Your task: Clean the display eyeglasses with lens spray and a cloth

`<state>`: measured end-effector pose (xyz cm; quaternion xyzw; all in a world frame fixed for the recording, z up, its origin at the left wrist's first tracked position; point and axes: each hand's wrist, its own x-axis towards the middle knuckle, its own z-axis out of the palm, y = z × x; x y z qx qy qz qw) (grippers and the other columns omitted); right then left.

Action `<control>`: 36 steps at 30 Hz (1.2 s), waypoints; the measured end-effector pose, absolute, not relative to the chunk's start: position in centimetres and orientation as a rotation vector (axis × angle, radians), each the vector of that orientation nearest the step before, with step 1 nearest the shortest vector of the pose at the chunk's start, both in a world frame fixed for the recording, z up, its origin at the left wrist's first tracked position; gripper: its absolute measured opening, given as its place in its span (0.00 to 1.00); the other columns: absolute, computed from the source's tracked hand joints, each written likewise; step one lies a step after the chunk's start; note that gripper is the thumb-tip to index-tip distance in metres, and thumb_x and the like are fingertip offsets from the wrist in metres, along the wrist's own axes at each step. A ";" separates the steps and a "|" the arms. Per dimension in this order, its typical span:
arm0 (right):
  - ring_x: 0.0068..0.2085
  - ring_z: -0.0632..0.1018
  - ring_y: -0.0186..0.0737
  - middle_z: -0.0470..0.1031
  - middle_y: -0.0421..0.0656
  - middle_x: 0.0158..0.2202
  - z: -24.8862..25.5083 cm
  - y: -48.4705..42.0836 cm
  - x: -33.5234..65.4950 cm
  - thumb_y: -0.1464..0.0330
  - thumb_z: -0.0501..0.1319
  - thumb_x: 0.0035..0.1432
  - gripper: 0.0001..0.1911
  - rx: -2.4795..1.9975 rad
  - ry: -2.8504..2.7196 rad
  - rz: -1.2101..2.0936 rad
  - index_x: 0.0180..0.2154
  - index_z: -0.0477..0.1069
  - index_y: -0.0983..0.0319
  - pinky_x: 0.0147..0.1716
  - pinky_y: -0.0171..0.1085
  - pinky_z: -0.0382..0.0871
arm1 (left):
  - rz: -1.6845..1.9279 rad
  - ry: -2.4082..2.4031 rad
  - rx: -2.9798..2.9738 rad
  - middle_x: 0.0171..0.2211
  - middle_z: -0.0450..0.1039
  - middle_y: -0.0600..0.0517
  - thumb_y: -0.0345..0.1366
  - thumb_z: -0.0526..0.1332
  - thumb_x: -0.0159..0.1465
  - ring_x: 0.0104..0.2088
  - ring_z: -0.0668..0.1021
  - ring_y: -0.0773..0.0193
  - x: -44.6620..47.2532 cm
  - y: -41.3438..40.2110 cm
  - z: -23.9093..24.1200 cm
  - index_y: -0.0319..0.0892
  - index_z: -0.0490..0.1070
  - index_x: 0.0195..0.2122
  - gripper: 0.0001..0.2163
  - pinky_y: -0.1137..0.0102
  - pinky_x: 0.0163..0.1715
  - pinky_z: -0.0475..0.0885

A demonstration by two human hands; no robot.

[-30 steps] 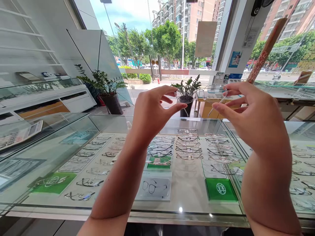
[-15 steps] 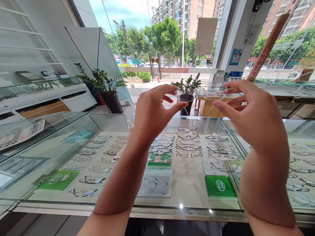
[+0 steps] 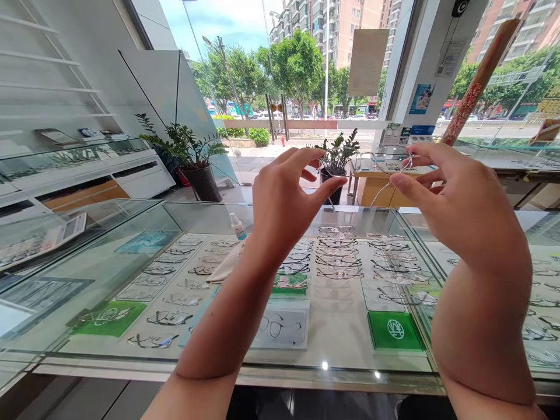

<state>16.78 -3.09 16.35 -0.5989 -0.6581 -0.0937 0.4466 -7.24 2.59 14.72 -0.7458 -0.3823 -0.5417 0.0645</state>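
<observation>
A pair of thin-rimmed eyeglasses (image 3: 385,168) is held up above the glass counter, in front of the window. My left hand (image 3: 294,185) pinches its left side between thumb and fingers; that side is partly hidden by the hand. At the other end, the thumb and fingers of my right hand (image 3: 446,186) close on the hinge and temple. The thin temples point back toward me and slant down. Under my hands, several rows of eyeglasses (image 3: 338,256) lie in the glass display case (image 3: 335,338).
A small white spray bottle (image 3: 237,226) and a pale cloth (image 3: 225,268) are on the counter beside my left forearm. Green logo cards (image 3: 396,331) lie inside the case. Potted plants (image 3: 199,175) stand beyond, before the window. Another display counter (image 3: 100,184) runs along the left.
Both hands and the eyeglasses have shifted slightly right in the picture. More of the spray bottle and cloth shows beside my left forearm. The grip looks the same.
</observation>
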 end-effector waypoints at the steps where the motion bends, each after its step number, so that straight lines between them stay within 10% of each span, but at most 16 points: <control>1: 0.41 0.87 0.60 0.86 0.46 0.50 16.3 -3.1 16.8 0.54 0.68 0.63 0.26 -1.485 -1.624 -0.237 0.61 0.76 0.49 0.43 0.59 0.80 | -1.637 -1.156 -2.253 0.46 0.85 0.49 0.51 0.73 0.65 0.38 0.85 0.59 -7.3 2.6 14.7 0.49 0.79 0.51 0.18 0.64 0.39 0.81; 36: 0.48 0.84 0.59 0.83 0.48 0.47 15.1 -0.8 15.8 0.60 0.69 0.65 0.21 -1.240 -1.647 -0.348 0.57 0.73 0.54 0.52 0.59 0.77 | -1.827 -0.820 -1.929 0.49 0.83 0.48 0.59 0.72 0.62 0.45 0.85 0.53 -7.3 6.1 13.3 0.51 0.78 0.56 0.26 0.62 0.42 0.80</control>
